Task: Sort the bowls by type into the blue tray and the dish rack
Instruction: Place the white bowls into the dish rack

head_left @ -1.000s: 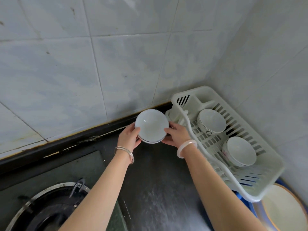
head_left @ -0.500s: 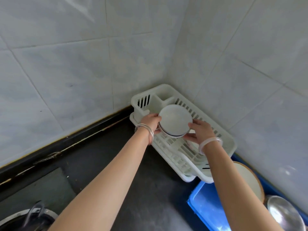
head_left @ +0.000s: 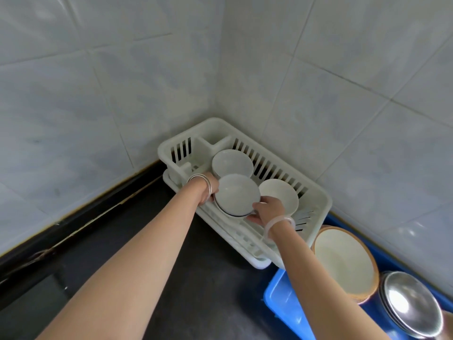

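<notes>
both hands pinch a white bowl (head_left: 236, 194) by its rim, left hand (head_left: 208, 192) on the l edge, right hand (head_left: 266, 209) on the r, mouth up and tipped toward the camera, over the dish rack (head_left: 316, 204). arms reach fwd, wrists bent in. 2 more white bowls (head_left: 231, 163) (head_left: 282, 196) sit in the rack behind; blue tray (head_left: 282, 300) at the r.

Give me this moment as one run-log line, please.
both hands: left hand, right hand | holding: white bowl | over: dish rack | released: no
</notes>
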`<state>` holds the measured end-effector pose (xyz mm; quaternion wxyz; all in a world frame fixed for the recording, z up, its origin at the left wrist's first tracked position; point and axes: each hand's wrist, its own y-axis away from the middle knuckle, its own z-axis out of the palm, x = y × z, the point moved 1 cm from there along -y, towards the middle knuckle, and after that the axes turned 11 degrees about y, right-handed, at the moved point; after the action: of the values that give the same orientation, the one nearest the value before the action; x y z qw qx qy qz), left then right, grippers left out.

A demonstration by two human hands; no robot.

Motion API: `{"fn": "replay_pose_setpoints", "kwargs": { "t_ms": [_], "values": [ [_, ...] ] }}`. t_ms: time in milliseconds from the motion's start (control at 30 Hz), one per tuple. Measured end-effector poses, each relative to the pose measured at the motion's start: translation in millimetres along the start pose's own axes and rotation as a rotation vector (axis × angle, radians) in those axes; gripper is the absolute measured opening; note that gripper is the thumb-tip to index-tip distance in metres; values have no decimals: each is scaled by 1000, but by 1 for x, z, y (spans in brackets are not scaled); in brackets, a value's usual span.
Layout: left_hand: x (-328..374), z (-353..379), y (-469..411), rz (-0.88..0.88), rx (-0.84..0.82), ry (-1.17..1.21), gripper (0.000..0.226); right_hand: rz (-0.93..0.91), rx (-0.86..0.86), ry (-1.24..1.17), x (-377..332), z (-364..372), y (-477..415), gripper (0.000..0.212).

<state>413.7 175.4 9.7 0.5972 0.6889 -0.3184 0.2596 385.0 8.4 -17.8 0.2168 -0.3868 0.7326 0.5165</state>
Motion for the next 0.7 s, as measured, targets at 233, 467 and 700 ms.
{"fn": "replay_pose_setpoints", "kwargs": {
  "t_ms": [233, 467, 700],
  "values": [
    [1, 9, -9, -44, -30, -180, 36, -5, 32, 99, 14, 1, -7, 16],
    [1, 8, -16, -70, -72, -322, 41, 26, -82, 41, 20, -4, -3, 28],
    [-2, 9, -14, 83, 1, -467, 40, 64, -160, 23, 18, -4, 4, 40]
  ]
}}
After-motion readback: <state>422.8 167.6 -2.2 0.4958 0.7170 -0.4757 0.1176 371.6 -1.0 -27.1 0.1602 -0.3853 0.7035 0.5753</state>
